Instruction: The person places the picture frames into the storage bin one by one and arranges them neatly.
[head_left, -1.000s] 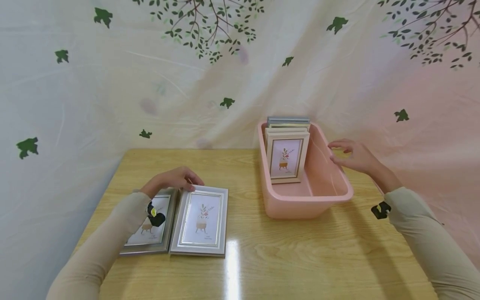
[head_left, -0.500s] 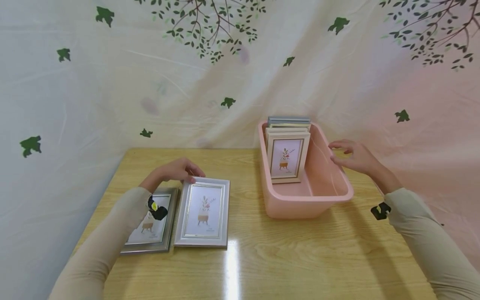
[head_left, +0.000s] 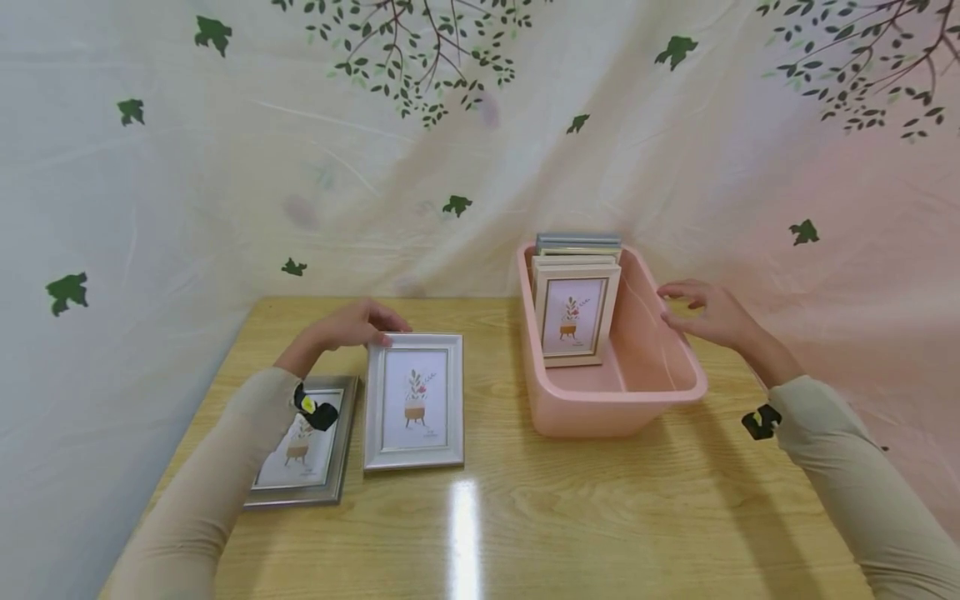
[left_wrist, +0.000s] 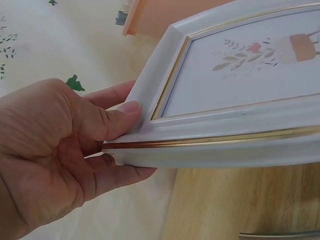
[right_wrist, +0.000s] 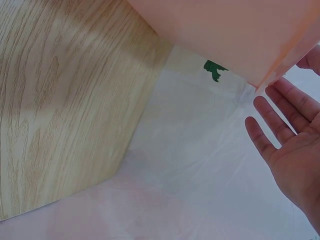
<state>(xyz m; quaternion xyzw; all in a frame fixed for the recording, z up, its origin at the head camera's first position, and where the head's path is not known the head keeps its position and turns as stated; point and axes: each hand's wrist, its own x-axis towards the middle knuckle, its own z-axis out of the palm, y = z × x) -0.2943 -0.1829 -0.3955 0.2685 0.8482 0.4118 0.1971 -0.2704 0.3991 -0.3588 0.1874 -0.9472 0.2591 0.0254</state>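
Note:
My left hand [head_left: 351, 327] pinches a white picture frame [head_left: 453, 400] at its top left corner. In the left wrist view the thumb lies on the front of the frame and fingers reach behind it; a gold line runs along the edge. The white frame is raised off the table, tilted. My right hand [head_left: 708, 314] is at the right rim of a pink plastic bin [head_left: 600, 417], its fingers [right_wrist: 287, 107] fairly straight, the tips at the rim. Several picture frames [head_left: 579, 268] stand upright in the left part of the bin, a cream one in front.
A silver-grey picture frame [head_left: 347, 442] lies face up on the wooden table [head_left: 570, 525], partly hidden by the left sleeve. Behind the table hangs a pale curtain [head_left: 360, 200] with printed leaves. The table's edge [right_wrist: 125, 155] shows below the bin in the right wrist view.
The left hand has lifted the white frame from beside the silver-grey one, carrying it up, slightly right and away from the table's front. The right hand and the bin have stayed put.

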